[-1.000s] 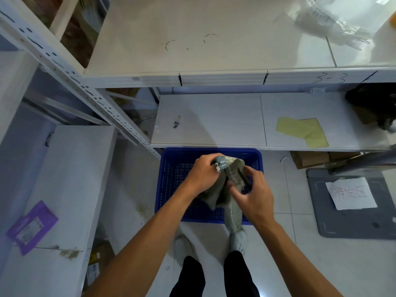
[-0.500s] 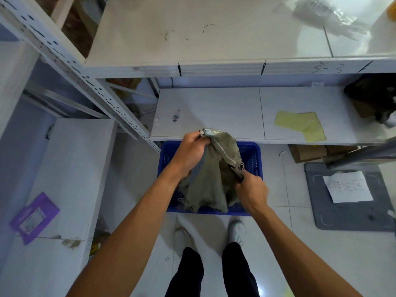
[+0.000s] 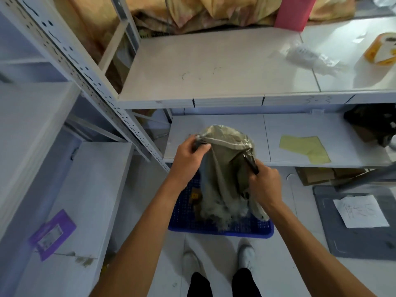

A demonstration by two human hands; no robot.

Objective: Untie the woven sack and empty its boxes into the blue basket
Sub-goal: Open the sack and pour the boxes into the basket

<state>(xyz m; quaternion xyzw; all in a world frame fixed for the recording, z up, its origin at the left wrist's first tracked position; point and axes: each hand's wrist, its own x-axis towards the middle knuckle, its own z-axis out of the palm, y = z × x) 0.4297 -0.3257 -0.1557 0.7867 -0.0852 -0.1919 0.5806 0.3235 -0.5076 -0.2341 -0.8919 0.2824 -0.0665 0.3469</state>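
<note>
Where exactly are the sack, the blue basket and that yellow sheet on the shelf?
woven sack point(image 3: 222, 168): head view, middle of its hanging cloth.
blue basket point(image 3: 220, 230): head view, near rim.
yellow sheet point(image 3: 304, 146): head view, its flat middle.

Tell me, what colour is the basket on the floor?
Blue basket, seen best in the head view.

A storeroom: white slotted metal shelving point(image 3: 90, 82), stacked sacks point(image 3: 192, 11), cardboard boxes point(image 3: 317, 175)
</note>
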